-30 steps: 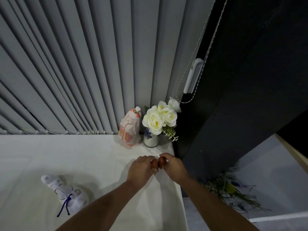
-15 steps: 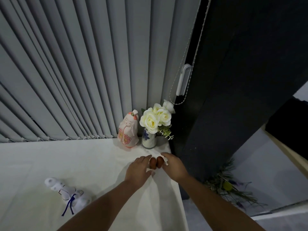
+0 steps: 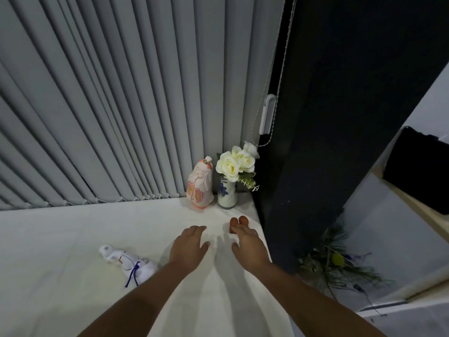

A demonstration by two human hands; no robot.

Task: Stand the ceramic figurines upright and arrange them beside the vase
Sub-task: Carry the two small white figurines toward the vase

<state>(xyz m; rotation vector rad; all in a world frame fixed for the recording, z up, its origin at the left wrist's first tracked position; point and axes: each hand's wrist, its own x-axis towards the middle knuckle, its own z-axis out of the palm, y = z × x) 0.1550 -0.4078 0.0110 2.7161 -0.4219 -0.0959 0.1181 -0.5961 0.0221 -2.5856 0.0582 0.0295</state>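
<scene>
The pink figurine (image 3: 200, 188) and two small brown figures (image 3: 238, 222) are stood beside the vase (image 3: 227, 195), while the white figurine (image 3: 128, 263) is left lying on the worktop (image 3: 60, 239), both hands (image 3: 189, 248) (image 3: 248, 246) held open and empty.

A table (image 3: 73, 227) runs along vertical blinds (image 3: 121, 105). At its far right corner a vase (image 3: 227, 194) stands, with an upright figurine (image 3: 200, 188) just beside it on the left. Nearer, two small rounded figurines (image 3: 238, 222) stand together in front of the vase. A toppled figurine (image 3: 128, 262) lies well to the left, nearer the viewer
</scene>
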